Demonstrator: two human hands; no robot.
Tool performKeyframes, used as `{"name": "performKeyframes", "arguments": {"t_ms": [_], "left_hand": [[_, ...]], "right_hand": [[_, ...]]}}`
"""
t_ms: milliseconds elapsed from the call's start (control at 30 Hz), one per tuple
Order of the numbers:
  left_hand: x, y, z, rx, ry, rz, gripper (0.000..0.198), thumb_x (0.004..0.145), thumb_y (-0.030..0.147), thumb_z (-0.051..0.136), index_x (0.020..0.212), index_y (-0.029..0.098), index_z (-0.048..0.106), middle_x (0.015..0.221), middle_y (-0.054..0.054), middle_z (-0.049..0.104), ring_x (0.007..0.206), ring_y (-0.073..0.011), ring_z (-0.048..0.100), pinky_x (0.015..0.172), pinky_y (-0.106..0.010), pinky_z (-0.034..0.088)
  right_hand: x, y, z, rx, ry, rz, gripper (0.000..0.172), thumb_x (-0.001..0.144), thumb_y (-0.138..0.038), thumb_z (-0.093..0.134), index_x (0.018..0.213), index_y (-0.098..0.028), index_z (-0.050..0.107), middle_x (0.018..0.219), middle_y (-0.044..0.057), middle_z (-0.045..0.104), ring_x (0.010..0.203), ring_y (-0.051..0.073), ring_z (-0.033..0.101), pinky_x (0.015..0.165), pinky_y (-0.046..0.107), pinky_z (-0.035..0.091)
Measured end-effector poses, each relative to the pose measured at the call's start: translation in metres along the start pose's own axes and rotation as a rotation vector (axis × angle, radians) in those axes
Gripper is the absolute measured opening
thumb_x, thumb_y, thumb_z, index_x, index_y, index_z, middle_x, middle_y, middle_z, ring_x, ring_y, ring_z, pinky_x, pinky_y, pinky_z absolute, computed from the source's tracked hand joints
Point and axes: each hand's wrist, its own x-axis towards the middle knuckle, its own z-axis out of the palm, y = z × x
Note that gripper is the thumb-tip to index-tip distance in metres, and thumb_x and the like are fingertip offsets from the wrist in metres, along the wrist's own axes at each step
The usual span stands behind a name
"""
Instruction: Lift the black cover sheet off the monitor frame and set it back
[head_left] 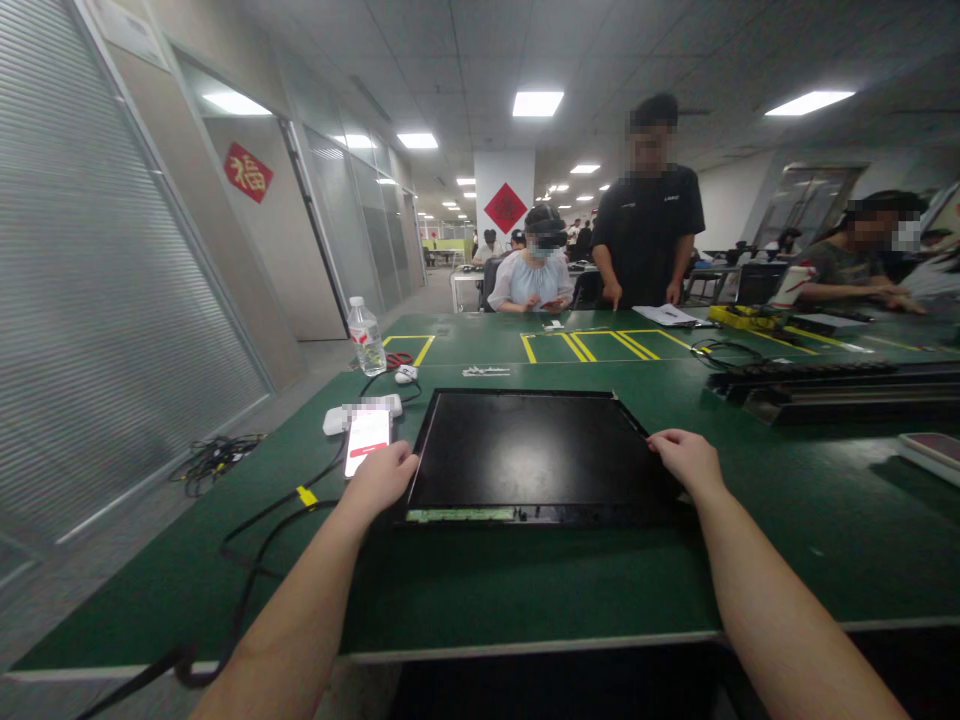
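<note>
From where I stand: a flat black panel [540, 450] with a raised dark frame is at the near middle of the green table [600, 590], between the person's two hands. It lies level or nearly so; I cannot tell whether its whole underside touches the tabletop. A pale green strip [461, 516] runs along the left part of its near edge.

Left hand [382, 474]: fingers curled, pinching the panel's left rim; thumb position unclear. Right hand [688, 458]: thumb and forefinger pinch the right rim, other fingers folded in.

Left of the panel: a phone [367, 438] with a lit screen, just beyond the left hand, overlapping a white object [336, 421]. A black cable [259, 560] with a yellow tag [306, 496] runs toward the near left edge. Farther off on that side: a clear bottle [366, 340], upright, and red-handled scissors [399, 360] beside it.

Right side: long dark bars [847, 390], well apart from the right hand. Far side: yellow tape lines [592, 346] and papers [670, 316]. A person in a black T-shirt [649, 240] stands there; a person in a headset [534, 275] sits to the left.
</note>
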Motion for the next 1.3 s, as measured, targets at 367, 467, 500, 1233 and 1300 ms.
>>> {"name": "performKeyframes", "arguments": {"t_ms": [367, 467, 500, 1233, 1300], "left_hand": [[-0.003, 0.006, 0.005, -0.795, 0.169, -0.169, 0.018, 0.071, 0.027, 0.074, 0.064, 0.023, 0.057, 0.054, 0.003, 0.059, 0.054, -0.0162, 0.056, 0.052, -0.024, 0.037], [-0.005, 0.013, 0.004, -1.021, 0.147, -0.257, 0.026, 0.064, 0.026, 0.081, 0.074, 0.023, 0.059, 0.057, 0.003, 0.064, 0.051, -0.0161, 0.059, 0.049, -0.023, 0.042], [-0.006, 0.015, 0.004, -1.079, 0.133, -0.287, 0.028, 0.062, 0.025, 0.083, 0.078, 0.023, 0.059, 0.058, 0.003, 0.066, 0.051, -0.0165, 0.061, 0.049, -0.023, 0.044], [-0.014, 0.044, -0.007, -1.627, -0.124, -0.643, 0.022, 0.086, 0.01, 0.054, 0.093, 0.011, 0.075, 0.049, -0.004, 0.066, 0.034, -0.0214, 0.062, 0.036, -0.028, 0.052], [-0.013, 0.041, -0.005, -1.625, -0.116, -0.66, 0.025, 0.085, 0.01, 0.054, 0.098, 0.009, 0.076, 0.048, -0.003, 0.065, 0.032, -0.0212, 0.06, 0.035, -0.028, 0.051]], "right_hand": [[0.0, 0.0, -0.002, 0.064, 0.019, 0.038, 0.018, 0.075, -0.035, 0.067, 0.073, -0.025, 0.082, 0.083, 0.008, 0.08, 0.079, 0.027, 0.07, 0.066, 0.034, 0.047], [-0.002, -0.003, -0.004, 0.07, 0.009, 0.045, 0.018, 0.076, -0.034, 0.066, 0.074, -0.025, 0.082, 0.087, 0.008, 0.081, 0.082, 0.027, 0.07, 0.069, 0.035, 0.048], [-0.002, -0.004, -0.005, 0.067, 0.0, 0.046, 0.019, 0.076, -0.034, 0.066, 0.075, -0.025, 0.082, 0.089, 0.008, 0.081, 0.083, 0.027, 0.07, 0.069, 0.035, 0.049], [-0.001, -0.001, -0.003, 0.043, 0.002, 0.018, 0.021, 0.076, -0.036, 0.066, 0.077, -0.025, 0.084, 0.091, 0.008, 0.081, 0.082, 0.026, 0.069, 0.07, 0.035, 0.049], [-0.002, -0.003, -0.003, 0.059, -0.003, 0.018, 0.019, 0.075, -0.035, 0.067, 0.076, -0.025, 0.083, 0.09, 0.008, 0.081, 0.082, 0.026, 0.07, 0.071, 0.035, 0.049]]}}
